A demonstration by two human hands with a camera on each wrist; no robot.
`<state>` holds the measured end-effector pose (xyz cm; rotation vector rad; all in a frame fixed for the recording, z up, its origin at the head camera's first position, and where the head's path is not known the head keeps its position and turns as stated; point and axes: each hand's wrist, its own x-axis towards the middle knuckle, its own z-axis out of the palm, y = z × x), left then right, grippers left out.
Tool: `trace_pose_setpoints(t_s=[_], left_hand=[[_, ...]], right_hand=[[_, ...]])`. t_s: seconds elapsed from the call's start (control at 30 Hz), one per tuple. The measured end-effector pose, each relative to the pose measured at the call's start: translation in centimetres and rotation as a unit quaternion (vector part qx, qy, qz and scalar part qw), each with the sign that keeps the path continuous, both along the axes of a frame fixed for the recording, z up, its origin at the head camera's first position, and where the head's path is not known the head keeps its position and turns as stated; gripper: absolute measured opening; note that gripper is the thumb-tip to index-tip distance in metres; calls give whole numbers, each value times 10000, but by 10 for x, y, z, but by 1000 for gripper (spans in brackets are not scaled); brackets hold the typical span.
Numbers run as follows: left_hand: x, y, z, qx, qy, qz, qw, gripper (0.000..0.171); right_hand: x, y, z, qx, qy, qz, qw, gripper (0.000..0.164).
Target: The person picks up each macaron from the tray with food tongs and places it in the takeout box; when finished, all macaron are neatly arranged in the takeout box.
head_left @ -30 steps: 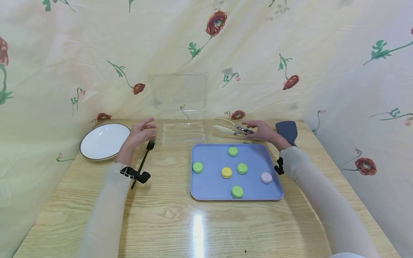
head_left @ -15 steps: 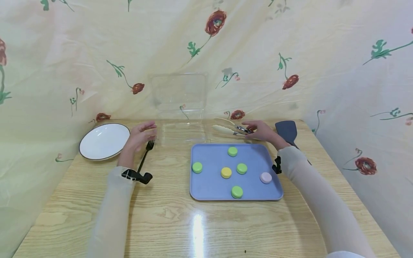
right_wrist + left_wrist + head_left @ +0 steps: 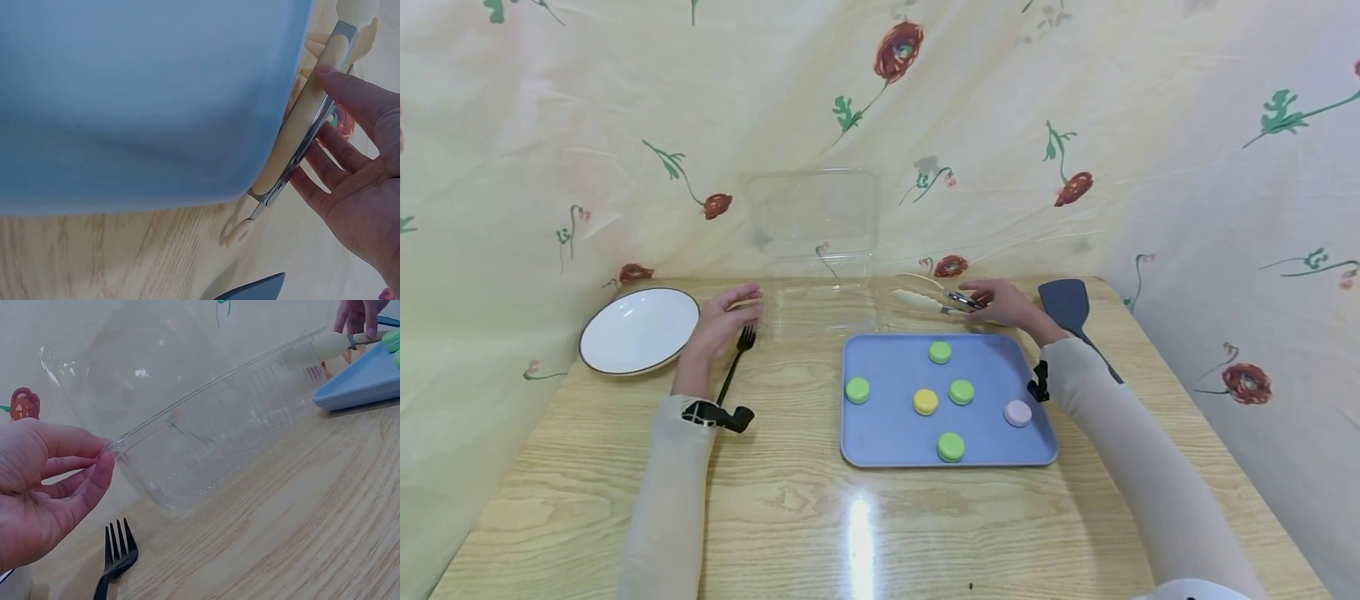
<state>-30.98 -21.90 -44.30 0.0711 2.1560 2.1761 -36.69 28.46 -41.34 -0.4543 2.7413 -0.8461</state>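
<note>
My left hand (image 3: pixel 722 321) pinches the near-left rim corner of a clear plastic clamshell box (image 3: pixel 219 419) between thumb and fingers. The box stands at the back of the table, its hinged lid (image 3: pixel 816 212) raised. A black fork (image 3: pixel 735 367) lies just below that hand. At the back right, my right hand (image 3: pixel 1003 307) holds a pair of tongs (image 3: pixel 306 119), thumb on one beige handle and fingers on the other side. The tongs' cream heads (image 3: pixel 917 301) point left and stand apart. Beside them is a blue tray (image 3: pixel 880 437) bearing several green macarons (image 3: pixel 962 392), one yellow macaron (image 3: pixel 926 402) and one pale purple macaron (image 3: pixel 1018 413).
A white plate (image 3: pixel 640 332) with a dark rim sits at the back left. A dark spatula (image 3: pixel 1065 303) lies at the back right, partly under the right forearm. Behind the table (image 3: pixel 760 508) hangs a flowered cloth (image 3: pixel 985 100).
My left hand has shifted slightly and its fingers have come together at the box's corner. The right hand stays on the tongs. The head view has turned very slightly.
</note>
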Motion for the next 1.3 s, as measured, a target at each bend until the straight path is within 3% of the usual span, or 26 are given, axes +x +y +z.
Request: trace_pose_setpoints(t_s=[0.27,0.67,0.97,1.2,1.3], left_hand=[[2,-2,3,-238,-83,-55,9997,59],[0,-2,2,-138,-11,-11,9999,59],[-1,-3,4,-2,-89,-27,10000,59],[9,2,18,6,-154,-115,9998,59],[9,2,18,45,-180,-99,9998,58]], right_hand=[[2,-5,1,-56,-5,28,10000,66],[0,-7,0,-5,139,50,9999,56],[2,-13,12,232,479,286,9982,55],[7,-6,27,382,584,-205,9973,58],[14,-4,37,347,564,-298,9974,58]])
